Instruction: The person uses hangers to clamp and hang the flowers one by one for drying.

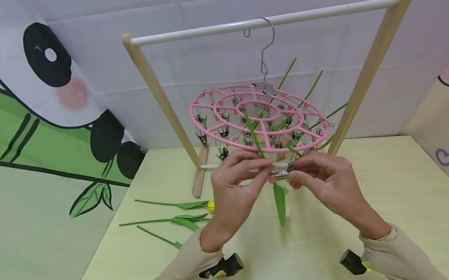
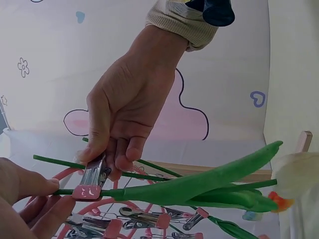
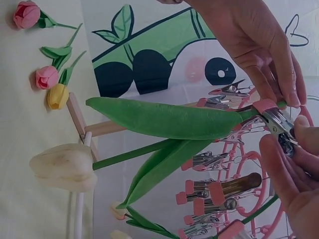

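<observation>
A white artificial tulip with long green leaves is held bloom-down below the pink round clip hanger. My left hand pinches its green stem between thumb and fingers. With thumb and fingers, my right hand grips the handle end of a metal clip with pink tips. Those tips lie across the stem, right beside my left fingertips. In the right wrist view the bloom points away from both hands. Other green stems stick up through the hanger.
The hanger's hook hangs from a white bar between wooden posts. Several clips dangle from the rings, and another pale tulip hangs among them. On the table lie a yellow tulip and two pink tulips.
</observation>
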Tool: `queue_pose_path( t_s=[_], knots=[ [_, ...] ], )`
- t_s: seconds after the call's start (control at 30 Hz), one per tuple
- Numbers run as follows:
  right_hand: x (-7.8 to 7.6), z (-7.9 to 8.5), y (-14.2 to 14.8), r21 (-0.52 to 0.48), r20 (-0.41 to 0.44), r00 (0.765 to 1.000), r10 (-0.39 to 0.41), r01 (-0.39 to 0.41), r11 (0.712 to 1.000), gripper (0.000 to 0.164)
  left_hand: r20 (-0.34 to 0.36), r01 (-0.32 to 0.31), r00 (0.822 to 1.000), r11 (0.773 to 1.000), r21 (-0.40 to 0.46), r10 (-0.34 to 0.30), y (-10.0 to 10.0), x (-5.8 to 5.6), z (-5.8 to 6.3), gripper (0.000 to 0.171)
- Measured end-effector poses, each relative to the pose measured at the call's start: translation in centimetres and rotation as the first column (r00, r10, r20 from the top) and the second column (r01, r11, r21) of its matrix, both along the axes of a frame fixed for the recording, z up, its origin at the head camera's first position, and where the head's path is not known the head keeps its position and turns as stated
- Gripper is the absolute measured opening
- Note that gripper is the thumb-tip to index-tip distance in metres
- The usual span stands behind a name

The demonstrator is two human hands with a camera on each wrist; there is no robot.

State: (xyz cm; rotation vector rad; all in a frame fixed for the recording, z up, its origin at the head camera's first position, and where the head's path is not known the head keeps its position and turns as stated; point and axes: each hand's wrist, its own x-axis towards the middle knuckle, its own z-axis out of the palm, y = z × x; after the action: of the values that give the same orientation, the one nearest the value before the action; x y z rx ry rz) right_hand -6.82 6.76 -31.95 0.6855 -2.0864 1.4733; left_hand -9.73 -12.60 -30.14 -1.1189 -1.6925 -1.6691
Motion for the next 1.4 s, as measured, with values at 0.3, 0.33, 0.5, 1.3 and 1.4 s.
queue_pose_path(
  t_s=[0.3, 0.33, 0.5, 1.3, 1.4],
  knots=[
    [0.2, 0.3, 0.8, -0.025, 0.163, 0.986, -0.038, 0.043, 0.999, 0.023, -0.126, -0.08, 0.99, 0.993, -0.084, 0.069, -1.4, -0.2, -0.9, 0.01],
    [0.3, 0.4, 1.0, -0.019, 0.174, 0.984, -0.047, 0.051, 0.999, 0.024, -0.127, -0.085, 0.989, 0.993, -0.087, 0.073, -1.6, -0.2, -1.1, 0.011],
    [0.4, 0.4, 1.9, -0.013, 0.199, 0.976, -0.09, 0.095, 0.995, 0.03, -0.105, -0.107, 0.99, 0.988, -0.108, 0.096, -3.1, -0.4, -2.3, 0.015],
    [0.6, 0.0, 5.8, -0.163, 0.294, 0.955, -0.037, 0.088, 0.983, 0.033, 0.104, -0.17, 0.969, 0.908, -0.383, 0.225, -12.9, 0.0, -7.3, 0.031],
    [1.0, 0.0, 5.2, -0.139, 0.285, 0.952, -0.113, 0.157, 0.978, 0.04, 0.122, -0.192, 0.957, 0.889, -0.417, 0.264, -14.0, -0.2, -7.5, 0.032]
  ],
)
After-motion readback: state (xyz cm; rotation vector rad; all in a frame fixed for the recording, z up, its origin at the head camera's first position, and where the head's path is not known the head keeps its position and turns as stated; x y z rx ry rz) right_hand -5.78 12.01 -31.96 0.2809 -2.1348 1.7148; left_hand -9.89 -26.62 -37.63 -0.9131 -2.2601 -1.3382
